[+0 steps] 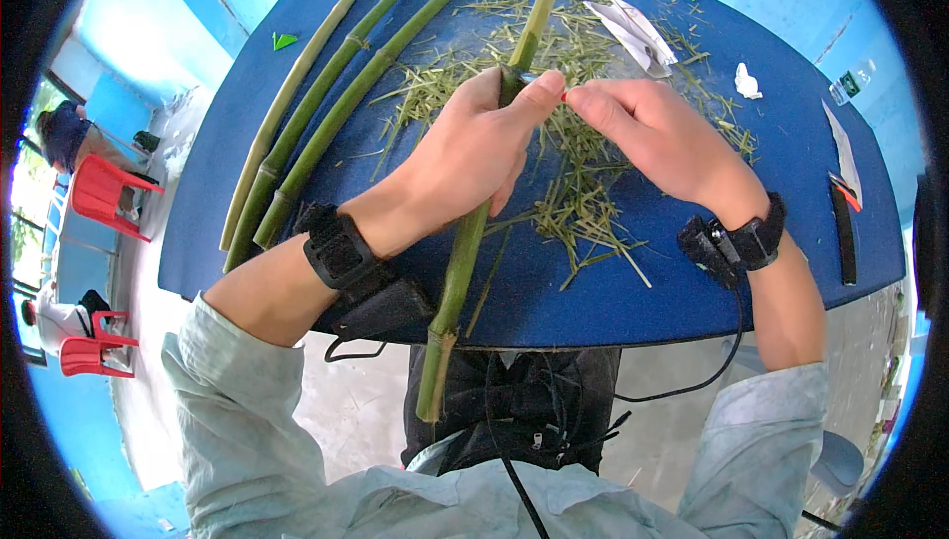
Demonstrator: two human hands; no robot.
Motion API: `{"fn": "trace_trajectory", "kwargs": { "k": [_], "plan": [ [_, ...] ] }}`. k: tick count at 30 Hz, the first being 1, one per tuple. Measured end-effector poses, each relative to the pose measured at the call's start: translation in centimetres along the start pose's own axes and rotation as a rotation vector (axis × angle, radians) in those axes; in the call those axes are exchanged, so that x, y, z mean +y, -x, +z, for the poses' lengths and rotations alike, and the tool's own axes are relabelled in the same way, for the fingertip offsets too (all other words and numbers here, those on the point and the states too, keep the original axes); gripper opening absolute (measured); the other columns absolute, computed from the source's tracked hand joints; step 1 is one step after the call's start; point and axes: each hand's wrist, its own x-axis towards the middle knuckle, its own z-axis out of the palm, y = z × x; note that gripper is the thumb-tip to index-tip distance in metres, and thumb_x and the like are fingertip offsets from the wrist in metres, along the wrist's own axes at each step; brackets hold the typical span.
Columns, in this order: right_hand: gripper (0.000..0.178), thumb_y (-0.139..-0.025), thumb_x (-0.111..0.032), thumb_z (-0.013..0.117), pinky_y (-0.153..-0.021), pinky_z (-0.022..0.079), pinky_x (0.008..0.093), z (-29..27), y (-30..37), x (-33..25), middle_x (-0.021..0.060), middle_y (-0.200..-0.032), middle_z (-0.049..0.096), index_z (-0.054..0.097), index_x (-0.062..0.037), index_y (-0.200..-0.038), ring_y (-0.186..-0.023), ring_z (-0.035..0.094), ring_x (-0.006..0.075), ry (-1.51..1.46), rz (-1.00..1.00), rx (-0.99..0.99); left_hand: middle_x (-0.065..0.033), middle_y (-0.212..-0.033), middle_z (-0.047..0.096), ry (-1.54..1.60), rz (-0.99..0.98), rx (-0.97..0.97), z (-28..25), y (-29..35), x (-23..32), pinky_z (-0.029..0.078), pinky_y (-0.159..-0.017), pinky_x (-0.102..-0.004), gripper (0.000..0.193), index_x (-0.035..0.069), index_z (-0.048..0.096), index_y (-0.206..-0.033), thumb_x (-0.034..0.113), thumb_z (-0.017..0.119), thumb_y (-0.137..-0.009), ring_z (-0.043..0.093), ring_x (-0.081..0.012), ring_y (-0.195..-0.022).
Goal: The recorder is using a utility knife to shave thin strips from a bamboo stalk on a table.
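Green stalk (459, 277), jointed and woody, runs from top centre of frame down to lower centre; its upper stretch is paler, its lower end overhangs the near table edge in front of the person's dark clothing.

Left hand (465, 148): fingers curled around the stalk near mid-length, thumb extended to the right, tip close to the right fingertips. Right hand (657, 134): thumb and index finger pinched on a small tool (564, 97), of which a red bit shows; a metallic glint lies against the stalk beside the left thumb. Rest of the tool hidden by the fingers.

In the way: left hand covers the stalk's middle. Shavings (588, 208), green and yellowish, spread under and around both hands, densest at centre.

Surroundings: blue table (712, 292). Upper left, three more stalks (341, 109) side by side, two green, one pale. Upper right, folded white paper (633, 33) among the shavings, then a crumpled white tissue (747, 81). Right edge, clear bottle (852, 82) and a long black strip (843, 232). Black wrist device (341, 247) on left wrist, another on right; black cable (692, 388) hangs from the latter past the table edge. Far left, red chairs (102, 193) with people seated.
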Motion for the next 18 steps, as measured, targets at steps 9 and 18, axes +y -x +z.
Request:
{"fn": "trace_trajectory", "kwargs": {
  "k": [9, 18],
  "plan": [
    [0.048, -0.108, -0.044, 0.057, -0.064, 0.048, 0.0468, 0.3, 0.0, -1.3, 0.0219, -0.071, 0.065, 0.070, -0.0004, -0.093, -0.070, 0.066, 0.0409, 0.249, -0.001, 0.111, 0.0032, -0.057, 0.040, -0.019, -0.031, 0.042, 0.2, 0.1, 0.3, 0.036, -0.036, -0.0284, 0.044, 0.014, 0.041, -0.084, 0.044, 0.049, -0.115, 0.042, -0.0109, -0.038],
    [0.055, -0.111, -0.046, 0.053, -0.059, 0.040, 0.0438, 0.2, -0.2, 0.3, 0.0167, -0.062, 0.055, 0.065, 0.0020, -0.086, -0.057, 0.054, 0.0285, 0.070, -0.005, 0.034, 0.0013, -0.056, 0.043, -0.063, -0.006, 0.086, 0.6, 0.2, 0.6, 0.037, -0.037, -0.0279, 0.049, 0.012, 0.041, -0.082, 0.049, 0.054, -0.112, 0.045, -0.0121, -0.038]
  ]
}}
